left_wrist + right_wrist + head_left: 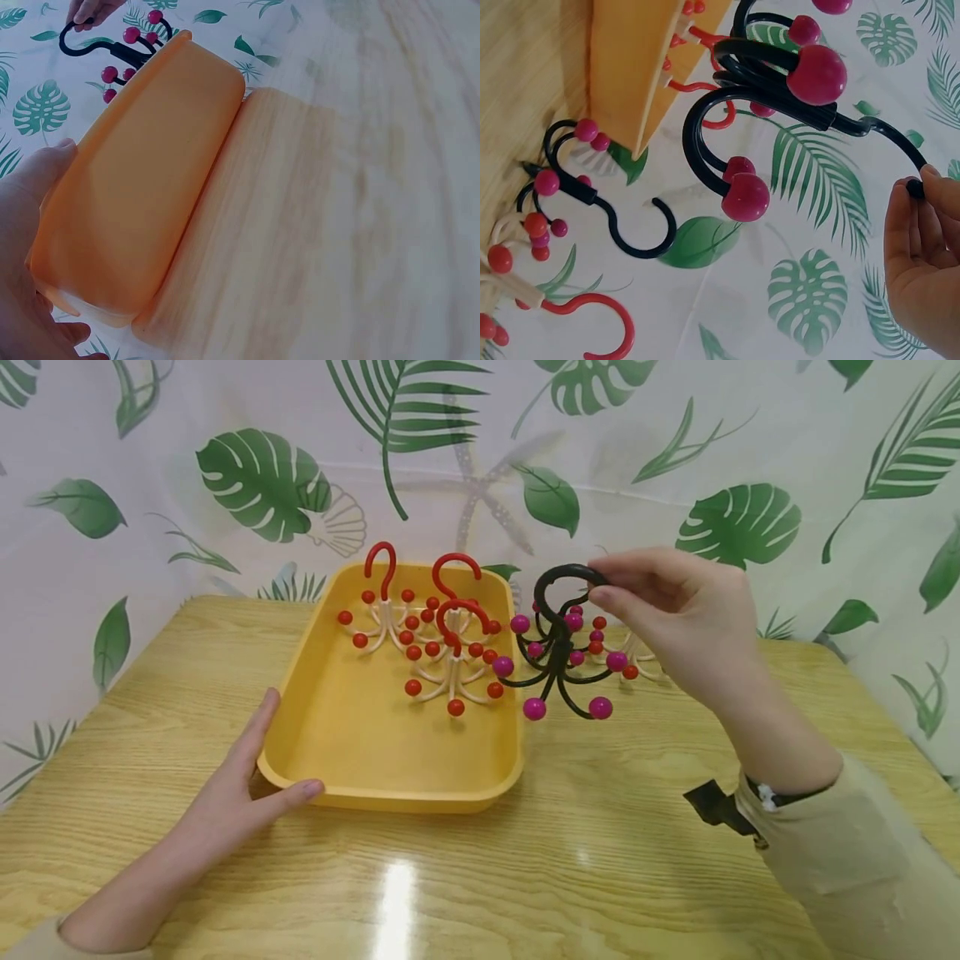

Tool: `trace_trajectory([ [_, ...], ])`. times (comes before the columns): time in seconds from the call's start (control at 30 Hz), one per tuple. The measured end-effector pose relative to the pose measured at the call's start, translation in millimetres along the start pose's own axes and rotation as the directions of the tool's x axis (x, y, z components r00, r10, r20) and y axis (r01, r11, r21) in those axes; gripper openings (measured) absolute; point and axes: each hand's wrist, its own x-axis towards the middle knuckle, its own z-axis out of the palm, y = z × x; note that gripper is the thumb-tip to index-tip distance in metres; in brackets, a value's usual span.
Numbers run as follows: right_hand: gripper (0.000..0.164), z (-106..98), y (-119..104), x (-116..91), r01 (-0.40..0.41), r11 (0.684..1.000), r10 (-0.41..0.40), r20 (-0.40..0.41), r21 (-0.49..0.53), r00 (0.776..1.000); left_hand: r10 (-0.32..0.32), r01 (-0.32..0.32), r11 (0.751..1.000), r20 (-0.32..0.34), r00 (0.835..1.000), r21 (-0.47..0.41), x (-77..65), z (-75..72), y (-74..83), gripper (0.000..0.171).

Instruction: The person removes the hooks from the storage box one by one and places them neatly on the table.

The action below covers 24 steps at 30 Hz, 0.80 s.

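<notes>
In the head view my right hand (678, 618) pinches the hook end of a black multi-arm hook hanger (560, 652) between thumb and fingers. It hangs upright beside the right rim of a yellow tray (337, 735), its arms tipped with pink balls. My left hand (225, 797) grips the tray's near left corner, thumb over the rim and fingers along the outer wall. Inside the tray stand three white hook hangers with red hooks and red balls: one at back left (386, 610), one at back right (455, 581) and one closer (454, 672).
Right of the tray, a second black hanger (577, 187) and a white hanger with a red hook (525, 289) stand on the wooden table (637, 827). A leaf-patterned backdrop (480, 435) rises behind the table.
</notes>
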Motion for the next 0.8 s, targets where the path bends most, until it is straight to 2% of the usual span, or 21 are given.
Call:
trace_trajectory([
  [0.23, 0.024, -7.3, 14.1, 0.5, -0.080, 0.994, 0.080, -0.001, -0.073, 0.997, -0.005, 0.005, 1.000, -0.001, 1.000, 0.016, -0.1, 0.0, -0.1, 0.103],
  [0.5, 0.024, -6.3, 32.6, -0.8, -0.182, 0.981, 0.185, 0.033, -0.072, 0.982, -0.007, 0.008, 1.000, -0.002, 1.000, 0.020, 0.6, -0.3, -0.8, 0.103],
  [0.8, 0.025, 0.3, 57.5, -2.1, -0.208, 0.977, 0.211, 0.048, -0.054, 0.976, -0.007, 0.007, 1.000, 0.003, 1.000, 0.005, 0.5, -0.6, -1.0, 0.103],
])
